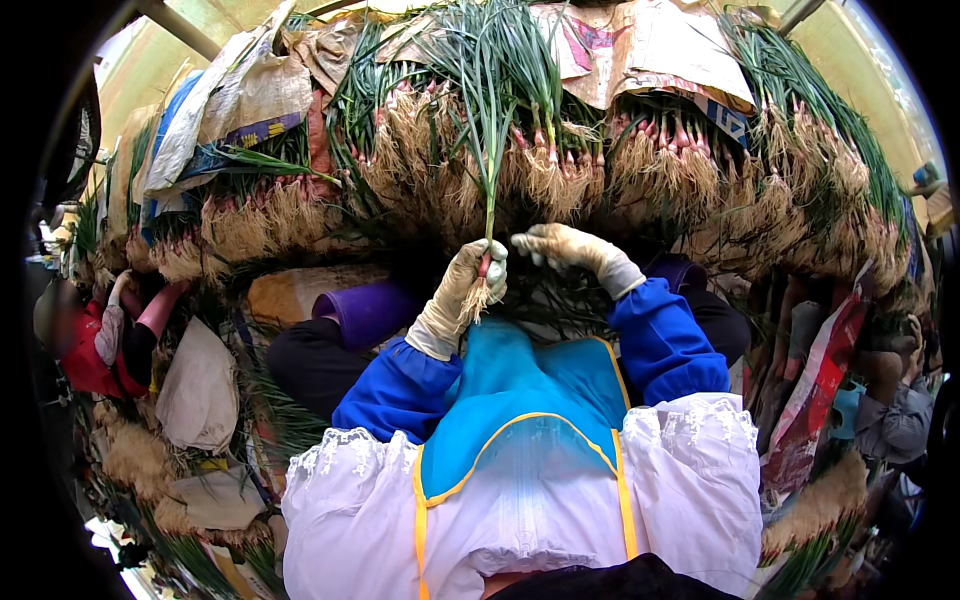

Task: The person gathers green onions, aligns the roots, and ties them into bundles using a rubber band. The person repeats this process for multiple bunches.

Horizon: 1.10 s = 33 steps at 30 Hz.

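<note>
Gloved in dirty cream-white fabric, my left hand [459, 289] grips a green garlic plant [489, 214] upright, just above the lap. The fingers close around its pinkish bulb; pale roots hang below them and the long leaves reach up over the heap. My right hand [566, 249], in a matching glove, is raised to the right of the stalk with its fingers extended and touches nothing that I can see. Below both hands lies a blue apron [525, 375] with yellow edging.
A long heap of rooted garlic plants [555, 176] curves ahead, partly under woven plastic sacks [682, 49]. Purple cylindrical covers [367, 311] are at my legs. A person in red [97, 349] is at the left, another in grey [896, 420] at the right. More bundled plants [821, 499] lie behind.
</note>
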{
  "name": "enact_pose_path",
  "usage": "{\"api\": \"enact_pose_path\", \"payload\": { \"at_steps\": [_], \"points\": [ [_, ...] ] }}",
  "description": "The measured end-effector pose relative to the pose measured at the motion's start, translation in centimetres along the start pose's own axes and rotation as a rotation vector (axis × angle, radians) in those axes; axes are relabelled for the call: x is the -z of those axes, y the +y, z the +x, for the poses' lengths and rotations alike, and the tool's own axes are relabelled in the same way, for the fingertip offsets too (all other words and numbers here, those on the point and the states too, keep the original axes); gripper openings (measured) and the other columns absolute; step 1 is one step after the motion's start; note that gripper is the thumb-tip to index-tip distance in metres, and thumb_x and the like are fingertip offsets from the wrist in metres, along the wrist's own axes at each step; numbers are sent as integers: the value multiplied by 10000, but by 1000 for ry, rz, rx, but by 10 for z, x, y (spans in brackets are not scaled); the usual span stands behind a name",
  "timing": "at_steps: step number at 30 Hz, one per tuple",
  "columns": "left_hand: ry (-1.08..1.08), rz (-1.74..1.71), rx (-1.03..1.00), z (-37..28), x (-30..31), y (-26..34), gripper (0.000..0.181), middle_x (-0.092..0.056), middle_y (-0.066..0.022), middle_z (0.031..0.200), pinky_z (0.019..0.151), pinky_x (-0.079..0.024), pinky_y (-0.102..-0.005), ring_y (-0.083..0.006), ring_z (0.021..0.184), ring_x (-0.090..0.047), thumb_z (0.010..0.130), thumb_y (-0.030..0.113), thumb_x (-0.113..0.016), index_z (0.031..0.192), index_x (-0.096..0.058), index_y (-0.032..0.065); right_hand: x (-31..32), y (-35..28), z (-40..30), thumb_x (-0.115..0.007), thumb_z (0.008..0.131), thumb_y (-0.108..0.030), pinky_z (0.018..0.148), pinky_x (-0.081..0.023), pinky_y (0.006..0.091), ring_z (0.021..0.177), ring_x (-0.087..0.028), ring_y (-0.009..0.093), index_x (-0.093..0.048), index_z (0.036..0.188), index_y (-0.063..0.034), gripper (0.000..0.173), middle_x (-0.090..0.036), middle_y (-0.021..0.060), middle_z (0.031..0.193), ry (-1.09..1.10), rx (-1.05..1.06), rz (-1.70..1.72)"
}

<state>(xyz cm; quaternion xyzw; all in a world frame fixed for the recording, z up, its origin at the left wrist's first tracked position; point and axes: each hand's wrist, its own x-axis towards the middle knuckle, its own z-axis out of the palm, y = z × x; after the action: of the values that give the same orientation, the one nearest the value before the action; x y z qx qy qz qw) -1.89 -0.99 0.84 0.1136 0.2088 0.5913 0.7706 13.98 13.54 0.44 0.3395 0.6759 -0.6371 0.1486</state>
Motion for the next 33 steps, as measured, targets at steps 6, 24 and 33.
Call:
{"api": "enact_pose_path", "payload": {
  "at_steps": [6,24,33],
  "points": [
    [438,485,10,19,2,6,396,-493,-18,502,371,-338,-228,-106,370,-409,892,421,-463,825,-565,44,-31,-29,60,-486,876,-410,592,-460,308,627,-589,198,-609,860,-54,377,-602,88,690,428,487,108],
    [505,815,-207,122,-13,58,188,-594,11,601,358,-290,-214,-40,382,-380,799,197,-656,925,-664,57,35,-47,15,-569,794,-360,616,-477,427,702,-609,332,-578,844,-72,292,-625,153,757,1139,345,-592],
    [323,673,-98,68,-26,33,214,-557,7,610,381,-278,-164,-30,405,-386,869,223,-556,874,-618,18,31,-27,40,-507,865,-384,656,-462,358,707,-602,298,-601,1032,-101,341,-622,107,722,422,638,182]
  ]
}}
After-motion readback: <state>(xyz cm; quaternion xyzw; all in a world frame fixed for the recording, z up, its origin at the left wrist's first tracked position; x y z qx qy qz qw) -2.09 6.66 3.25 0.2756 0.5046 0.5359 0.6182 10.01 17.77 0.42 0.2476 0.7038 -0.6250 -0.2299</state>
